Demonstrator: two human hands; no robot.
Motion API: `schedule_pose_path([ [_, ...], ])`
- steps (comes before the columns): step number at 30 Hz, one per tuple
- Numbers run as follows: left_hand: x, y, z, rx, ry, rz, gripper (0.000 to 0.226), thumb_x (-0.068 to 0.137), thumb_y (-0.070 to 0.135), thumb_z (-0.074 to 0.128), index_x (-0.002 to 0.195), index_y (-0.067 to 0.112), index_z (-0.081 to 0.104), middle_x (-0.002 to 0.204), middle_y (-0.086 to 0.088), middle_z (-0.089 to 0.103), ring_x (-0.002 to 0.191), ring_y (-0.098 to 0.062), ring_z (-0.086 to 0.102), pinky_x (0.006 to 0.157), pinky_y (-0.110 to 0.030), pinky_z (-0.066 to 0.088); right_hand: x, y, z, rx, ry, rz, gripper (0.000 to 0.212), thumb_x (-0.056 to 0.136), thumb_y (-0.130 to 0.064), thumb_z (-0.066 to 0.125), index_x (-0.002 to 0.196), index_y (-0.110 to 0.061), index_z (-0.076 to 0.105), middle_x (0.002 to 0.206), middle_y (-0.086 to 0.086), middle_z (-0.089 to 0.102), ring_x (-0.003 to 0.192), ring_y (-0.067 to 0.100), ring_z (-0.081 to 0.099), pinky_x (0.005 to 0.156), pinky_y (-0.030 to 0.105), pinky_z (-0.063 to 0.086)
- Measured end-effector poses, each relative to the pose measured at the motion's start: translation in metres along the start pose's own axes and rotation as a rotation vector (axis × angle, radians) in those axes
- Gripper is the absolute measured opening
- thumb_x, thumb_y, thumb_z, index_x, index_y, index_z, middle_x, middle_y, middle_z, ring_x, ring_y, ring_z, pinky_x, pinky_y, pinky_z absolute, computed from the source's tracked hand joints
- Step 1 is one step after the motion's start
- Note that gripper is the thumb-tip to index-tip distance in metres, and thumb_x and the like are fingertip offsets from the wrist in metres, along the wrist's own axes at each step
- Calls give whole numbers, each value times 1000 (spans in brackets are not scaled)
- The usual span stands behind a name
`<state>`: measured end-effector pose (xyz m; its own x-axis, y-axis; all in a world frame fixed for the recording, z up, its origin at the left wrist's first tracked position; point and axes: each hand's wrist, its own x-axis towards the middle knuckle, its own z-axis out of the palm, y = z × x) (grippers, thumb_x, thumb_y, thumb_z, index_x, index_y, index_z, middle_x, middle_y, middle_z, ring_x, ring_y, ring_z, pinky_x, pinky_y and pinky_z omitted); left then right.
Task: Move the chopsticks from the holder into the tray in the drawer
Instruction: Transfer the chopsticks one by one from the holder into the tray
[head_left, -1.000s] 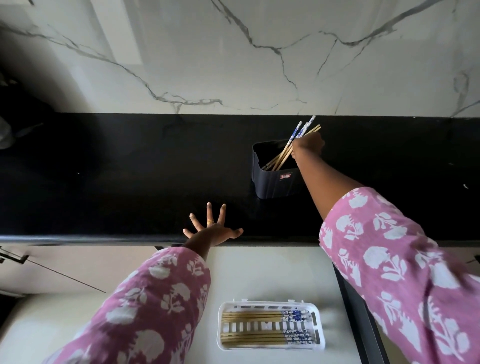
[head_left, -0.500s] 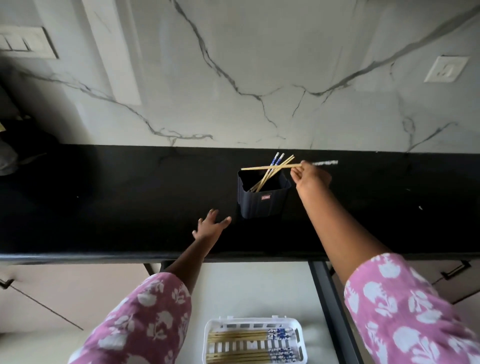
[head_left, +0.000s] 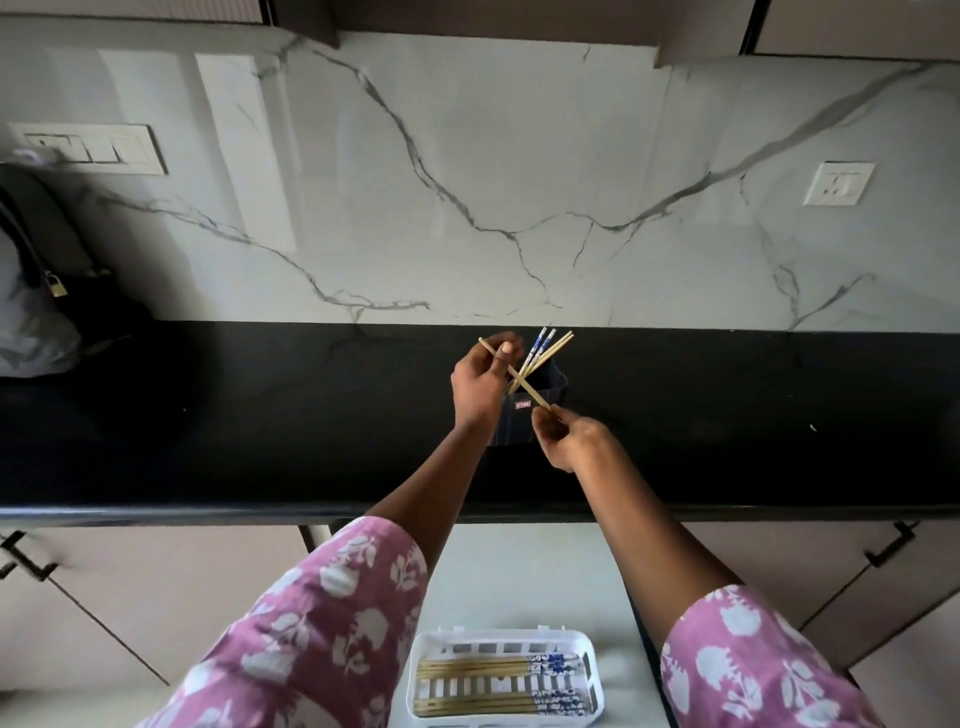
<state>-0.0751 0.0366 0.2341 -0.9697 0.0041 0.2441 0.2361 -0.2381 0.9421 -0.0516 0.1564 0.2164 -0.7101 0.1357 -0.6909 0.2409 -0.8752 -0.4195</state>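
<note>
A dark blue holder (head_left: 540, 410) stands on the black counter (head_left: 260, 426), with several chopsticks (head_left: 545, 348) leaning out of it to the upper right. In front of the holder, both hands grip one pair of wooden chopsticks (head_left: 519, 378) held diagonally. My left hand (head_left: 480, 384) pinches the thin upper-left end. My right hand (head_left: 569, 439) holds the lower-right end, whose tip is hidden in the fingers. Below, a white slotted tray (head_left: 506, 636) lies in the open drawer (head_left: 535, 571) and holds several chopsticks with blue patterned ends, lying sideways.
A marble wall with a switch panel (head_left: 88, 148) and a socket (head_left: 837, 183) rises behind the counter. A dark bag (head_left: 36, 291) sits at the far left. Cabinet fronts with black handles (head_left: 891, 543) flank the drawer.
My right hand has drawn a pair of chopsticks out of the holder and brought it toward me. My left hand rose from the counter edge and took the other end.
</note>
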Motion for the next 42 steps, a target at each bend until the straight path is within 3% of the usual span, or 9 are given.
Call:
schedule_pose_path([
  [6, -7, 9, 0, 93, -31, 49, 14, 94, 7, 55, 94, 12, 69, 89, 2, 71, 95, -22, 69, 93, -40, 53, -6, 0, -18, -223, 54, -101, 34, 95, -14, 53, 65, 0, 50, 54, 9, 51, 52, 16, 49, 41, 24, 47],
  [10, -9, 13, -4, 183, -89, 75, 14, 93, 6, 57, 91, 14, 68, 85, 2, 71, 94, -25, 70, 93, -44, 53, -8, -6, -19, -655, 32, -616, 17, 87, -10, 65, 81, 6, 65, 56, 7, 61, 44, 11, 58, 43, 17, 51],
  [15, -16, 7, -4, 140, -165, 8, 14, 94, 3, 54, 94, 8, 68, 83, 2, 70, 81, -12, 69, 88, -40, 55, -19, 3, -19, -1368, -182, -1076, 29, 77, -11, 76, 102, 3, 71, 92, 4, 70, 89, 12, 63, 65, -3, 41],
  [19, -18, -2, -9, 117, -172, -50, 14, 94, 3, 54, 95, 5, 68, 84, -4, 70, 82, -17, 69, 89, -42, 55, -9, 21, -24, -1670, -172, -1221, 20, 81, -17, 73, 97, -5, 75, 92, 16, 76, 89, 27, 70, 68, 21, 43],
  [23, -16, -20, -32, 227, -121, -80, 13, 87, 34, 63, 81, 28, 72, 89, -9, 74, 91, -25, 71, 92, -49, 53, 0, 37, -32, -1669, -167, -1170, 21, 80, -18, 73, 97, -5, 75, 92, 16, 76, 88, 29, 70, 75, 30, 50],
  [27, -11, -41, -67, 449, -130, -233, 69, 74, 75, 44, 106, 20, 69, 109, -7, 71, 106, -21, 65, 99, -38, 47, 18, 50, -48, -1547, -153, -1025, 21, 77, -12, 75, 94, 0, 75, 88, 18, 76, 81, 25, 71, 69, 20, 50],
  [29, -8, -58, -86, 728, -219, -334, 71, 85, 72, 36, 126, 20, 60, 128, -9, 61, 123, -27, 53, 104, -38, 38, 27, 57, -59, -1498, -149, -934, 20, 75, -9, 76, 93, 1, 75, 84, 20, 75, 75, 20, 68, 61, 9, 45],
  [34, -3, -103, -123, 1304, -428, -593, 62, 94, 65, 14, 150, 39, 17, 162, 3, 4, 148, -29, -6, 115, -57, -3, 50, 87, -97, -1680, -300, -746, 16, 72, -6, 77, 87, 1, 76, 83, 20, 75, 78, 21, 69, 68, 25, 47],
  [42, -5, -133, -143, 1365, -487, -773, 77, 85, 75, 33, 147, 49, -6, 156, 19, -24, 143, -35, -24, 106, -70, -2, 76, 149, -173, -2060, -388, -393, 16, 84, -10, 60, 89, -6, 75, 93, 9, 77, 92, 22, 70, 77, 25, 51],
])
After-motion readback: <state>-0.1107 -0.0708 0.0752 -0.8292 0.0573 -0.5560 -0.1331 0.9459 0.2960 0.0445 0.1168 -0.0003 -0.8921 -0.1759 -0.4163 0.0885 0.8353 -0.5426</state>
